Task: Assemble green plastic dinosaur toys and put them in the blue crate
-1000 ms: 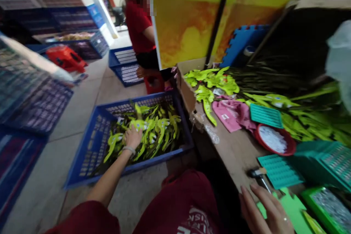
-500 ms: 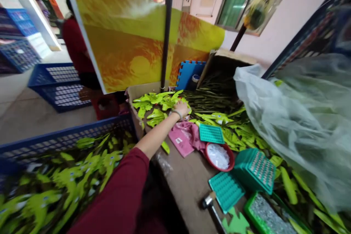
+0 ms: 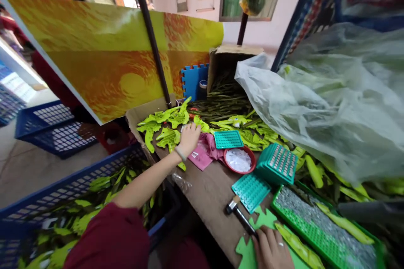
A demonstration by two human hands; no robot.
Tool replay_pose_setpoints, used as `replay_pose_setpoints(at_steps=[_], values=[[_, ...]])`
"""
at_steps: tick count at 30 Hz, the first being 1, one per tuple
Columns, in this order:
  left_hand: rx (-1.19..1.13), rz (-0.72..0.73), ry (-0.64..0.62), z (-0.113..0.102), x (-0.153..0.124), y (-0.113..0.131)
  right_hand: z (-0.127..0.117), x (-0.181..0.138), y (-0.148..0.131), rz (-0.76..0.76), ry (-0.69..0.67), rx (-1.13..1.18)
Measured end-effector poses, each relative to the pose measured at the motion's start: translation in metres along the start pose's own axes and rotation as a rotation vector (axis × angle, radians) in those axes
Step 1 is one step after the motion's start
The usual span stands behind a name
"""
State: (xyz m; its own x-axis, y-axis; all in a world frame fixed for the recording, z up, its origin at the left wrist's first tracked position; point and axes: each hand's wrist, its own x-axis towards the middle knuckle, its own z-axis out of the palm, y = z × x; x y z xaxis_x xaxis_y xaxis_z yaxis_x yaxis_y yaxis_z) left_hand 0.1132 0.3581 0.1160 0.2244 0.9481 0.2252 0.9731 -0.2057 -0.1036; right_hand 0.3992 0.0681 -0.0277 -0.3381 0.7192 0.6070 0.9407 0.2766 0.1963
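Observation:
My left hand [image 3: 190, 138] reaches over the table's far part, fingers apart and bent downward, beside flat yellow-green leaf-like pieces [image 3: 167, 138] and a pink cloth [image 3: 202, 157]. What lies under its fingertips is hidden. In the lower right, my right hand [image 3: 273, 249], with a ring on one finger, is closed at the handle end of a hammer [image 3: 241, 215]. The hammer lies over the table and the edge of a green foam mat [image 3: 263, 217]. Beside that hand rests another long yellow-green piece [image 3: 298, 246].
Teal pegged trays [image 3: 251, 192], a stack of them [image 3: 276, 163] and a red bowl [image 3: 252, 164] of small white parts occupy the table. A green basket [image 3: 311, 227] holds small grey metal bits. Blue crates [image 3: 85, 180] stand left. Plastic sheeting [image 3: 318, 105] covers the right.
My left hand has drawn back and leftward from the far pieces. My right hand has come into view at the hammer handle. The view has swung to the right.

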Motion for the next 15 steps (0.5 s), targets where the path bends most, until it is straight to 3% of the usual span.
replay_pose_setpoints(at_steps=[4, 8, 10, 12, 15], values=[[0.024, 0.159, -0.008, -0.019, -0.070, 0.007, -0.017, 0.032, -0.006, 0.046, -0.154, -0.035], [0.003, 0.254, 0.061, -0.033, -0.117, 0.015, -0.031, 0.074, -0.005, 0.218, -0.248, 0.208], [0.007, 0.287, 0.101, -0.041, -0.143, 0.027, -0.042, 0.093, -0.012, 0.488, -0.230, 0.611], [-0.019, 0.325, 0.109, -0.048, -0.172, 0.044, -0.054, 0.111, -0.025, 0.833, -0.248, 1.188], [-0.165, 0.439, -0.002, -0.055, -0.219, 0.074, -0.067, 0.125, -0.044, 1.202, -0.270, 1.762]])
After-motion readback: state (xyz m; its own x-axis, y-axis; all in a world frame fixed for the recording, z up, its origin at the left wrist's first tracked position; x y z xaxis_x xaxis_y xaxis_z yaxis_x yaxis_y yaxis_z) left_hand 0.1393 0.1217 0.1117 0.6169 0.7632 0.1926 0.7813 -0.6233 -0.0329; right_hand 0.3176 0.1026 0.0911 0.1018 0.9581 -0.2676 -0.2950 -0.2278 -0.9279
